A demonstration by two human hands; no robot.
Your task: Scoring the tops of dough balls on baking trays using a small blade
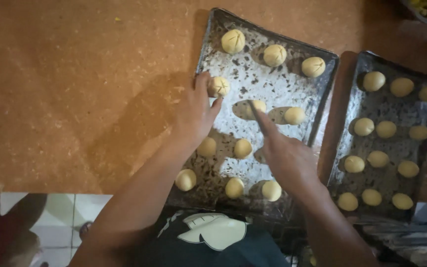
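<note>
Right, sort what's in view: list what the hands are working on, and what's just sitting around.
In use:
- left hand touching a scored pale dough ball
- right hand pointing a finger at an unscored dough ball
- battered metal baking tray

Idle:
- second dark tray of plain dough balls
- orange-brown table

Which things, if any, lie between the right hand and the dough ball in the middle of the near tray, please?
Nothing visible does: the right hand already has its extended finger on that dough ball. The left hand touches another ball on the same tray.
</note>
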